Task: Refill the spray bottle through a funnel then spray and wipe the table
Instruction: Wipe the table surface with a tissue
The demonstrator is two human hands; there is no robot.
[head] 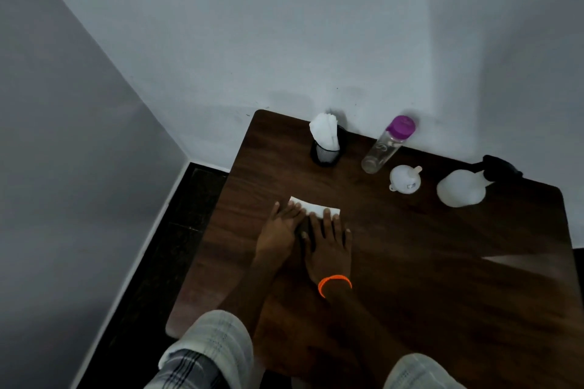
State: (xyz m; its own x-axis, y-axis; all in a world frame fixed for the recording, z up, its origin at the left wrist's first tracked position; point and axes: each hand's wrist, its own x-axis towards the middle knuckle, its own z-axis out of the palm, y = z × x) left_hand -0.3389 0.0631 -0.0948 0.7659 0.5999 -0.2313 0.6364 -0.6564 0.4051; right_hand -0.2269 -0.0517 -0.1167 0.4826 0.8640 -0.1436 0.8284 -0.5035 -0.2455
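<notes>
Wiping cloth: a white folded paper tissue (316, 208) lies flat on the dark brown wooden table (410, 246), left of the table's middle, its long side running left to right.
Left hand (279, 226): lies flat, fingers straight and spread, fingertips resting on the near left part of the tissue; the thumb points away to the left, off the tissue.
Right hand (328, 243): lies flat beside the left hand, fingers straight and slightly apart, fingertips resting on the near right edge of the tissue; an orange band (334, 283) circles the wrist.
Grip: neither hand curls round or pinches the tissue; both press on it from above with straight fingers. The greater part of the tissue shows beyond the fingertips, on the far side.
Hands to each other: side by side, the right partly overlapping the left at the thumb side.
Spray bottle: a translucent white plastic bottle with a black trigger head (464, 186) stands at the far right of the table, well apart from both hands.
Funnel: a small white plastic funnel (405, 179) lies on the table between the spray bottle and the water bottle.
Water bottle: a clear plastic bottle with a purple cap (387, 145) stands near the far edge.
Tissue holder: a black mesh cup holding white tissues (326, 144) stands at the far edge, beyond the hands.
Sleeves: pale checked sleeves (208, 354) show at the bottom of the view.
</notes>
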